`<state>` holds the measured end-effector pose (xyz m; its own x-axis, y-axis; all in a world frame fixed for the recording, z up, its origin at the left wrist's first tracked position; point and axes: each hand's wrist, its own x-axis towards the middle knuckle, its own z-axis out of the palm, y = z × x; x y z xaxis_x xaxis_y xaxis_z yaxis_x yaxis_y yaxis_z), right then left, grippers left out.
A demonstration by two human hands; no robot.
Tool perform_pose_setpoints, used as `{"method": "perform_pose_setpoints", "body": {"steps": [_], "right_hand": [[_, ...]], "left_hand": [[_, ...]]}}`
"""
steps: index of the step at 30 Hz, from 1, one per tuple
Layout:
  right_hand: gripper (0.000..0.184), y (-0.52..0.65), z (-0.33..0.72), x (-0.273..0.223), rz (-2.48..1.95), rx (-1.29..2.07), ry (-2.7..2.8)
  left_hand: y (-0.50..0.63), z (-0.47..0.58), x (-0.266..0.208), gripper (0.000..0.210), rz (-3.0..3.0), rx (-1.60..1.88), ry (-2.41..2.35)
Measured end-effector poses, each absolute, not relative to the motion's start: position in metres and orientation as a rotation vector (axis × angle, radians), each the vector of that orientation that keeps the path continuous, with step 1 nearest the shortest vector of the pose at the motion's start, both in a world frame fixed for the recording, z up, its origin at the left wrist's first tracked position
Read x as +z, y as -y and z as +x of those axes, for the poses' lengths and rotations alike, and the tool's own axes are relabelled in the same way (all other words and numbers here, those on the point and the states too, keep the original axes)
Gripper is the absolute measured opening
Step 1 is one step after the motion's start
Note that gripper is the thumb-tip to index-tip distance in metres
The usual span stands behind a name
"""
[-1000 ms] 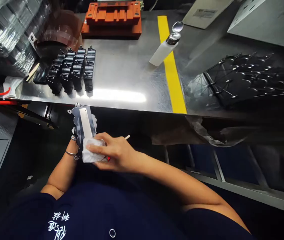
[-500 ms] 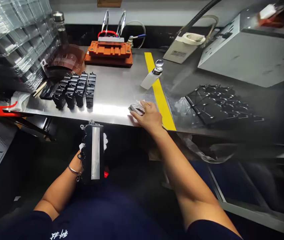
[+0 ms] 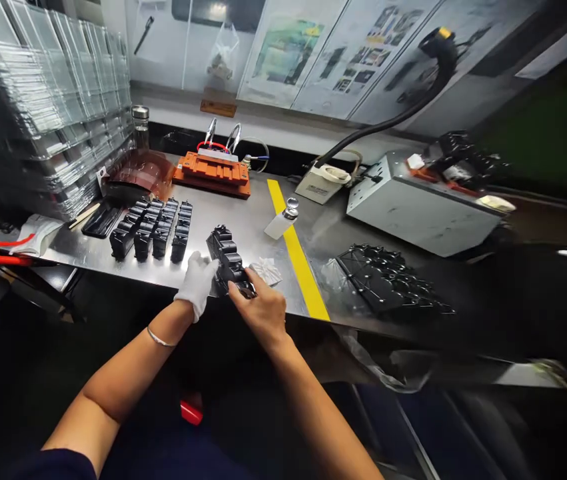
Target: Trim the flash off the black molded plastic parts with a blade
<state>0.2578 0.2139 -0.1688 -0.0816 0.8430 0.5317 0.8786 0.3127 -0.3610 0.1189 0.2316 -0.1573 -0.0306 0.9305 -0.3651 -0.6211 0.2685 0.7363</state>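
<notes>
A black moulded plastic part (image 3: 227,255) with a row of rounded bays is held at the bench's front edge. My left hand (image 3: 197,281), in a white glove, grips its left side. The bare fingers of my right hand (image 3: 262,308) are closed on its near right end. A crumpled white wipe (image 3: 266,271) lies on the steel bench just right of the part. To the left, similar black parts (image 3: 162,230) stand side by side in several rows.
Beyond the hands a white pump bottle (image 3: 282,219) stands by the yellow tape line (image 3: 299,267). An orange fixture (image 3: 213,172) sits at the back. Black parts with thin prongs (image 3: 388,277) lie at right, below a grey box (image 3: 423,207). Clear trays (image 3: 58,100) are stacked at left.
My left hand has raised the black part to the bench edge and it is turned over. My right hand has let go of the wipe and taken hold of the part. The view has tilted up.
</notes>
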Motion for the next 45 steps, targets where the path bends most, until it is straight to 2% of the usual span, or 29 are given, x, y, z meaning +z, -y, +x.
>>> {"method": "perform_pose_setpoints", "body": {"steps": [2,5,9,12,16,19,21,24,28,31,34,36,38,40,42,45], "right_hand": [[0.039,-0.247,0.243,-0.164,-1.769,0.104,1.904],[0.038,-0.282,0.205,-0.151,-1.846,0.324,1.915],[0.036,-0.316,0.193,-0.132,-1.752,0.39,1.882],[0.037,-0.319,0.257,-0.122,-1.828,0.287,1.716],[0.045,-0.285,0.397,-0.119,-2.111,0.024,1.238],[0.048,-0.259,0.479,-0.128,-2.206,-0.101,0.991],[0.04,-0.25,0.508,-0.138,-2.201,-0.101,1.007],[0.03,-0.252,0.515,-0.15,-2.135,-0.06,1.135],[0.036,-0.246,0.465,-0.159,-1.983,-0.072,1.292],[0.034,-0.21,0.403,-0.162,-1.78,-0.084,1.514],[0.032,-0.177,0.352,-0.16,-1.254,0.021,2.099],[0.033,-0.179,0.336,-0.156,-1.132,0.147,2.212],[0.037,-0.2,0.335,-0.153,-1.351,0.181,2.149],[0.05,-0.227,0.34,-0.157,-1.747,0.177,2.069],[0.059,-0.25,0.343,-0.165,-1.98,0.237,2.066],[0.051,-0.279,0.346,-0.168,-2.036,0.228,2.057]], "left_hand": [[-0.219,0.11,-0.159,0.051,0.47,1.358,-1.021],[-0.195,0.095,-0.166,0.043,0.611,1.333,-1.044],[-0.166,0.073,-0.172,0.044,0.685,1.271,-1.164],[-0.145,0.042,-0.189,0.052,0.692,1.211,-1.235],[-0.116,-0.01,-0.242,0.061,0.545,1.041,-1.424],[-0.105,-0.027,-0.271,0.058,0.528,1.026,-1.517],[-0.108,-0.018,-0.267,0.055,0.563,0.994,-1.533],[-0.124,0.025,-0.234,0.055,0.664,0.918,-1.407],[-0.145,0.111,-0.188,0.061,0.692,0.982,-1.117],[-0.158,0.161,-0.168,0.065,0.562,1.05,-0.881],[-0.166,0.179,-0.161,0.043,0.263,1.08,-0.765],[-0.168,0.173,-0.162,0.029,0.106,1.042,-0.776],[-0.166,0.159,-0.168,0.022,0.062,0.965,-0.803],[-0.161,0.142,-0.176,0.022,0.058,0.895,-0.8],[-0.158,0.126,-0.183,0.033,0.037,0.827,-0.757],[-0.158,0.108,-0.191,0.054,0.009,0.73,-0.658]]}}
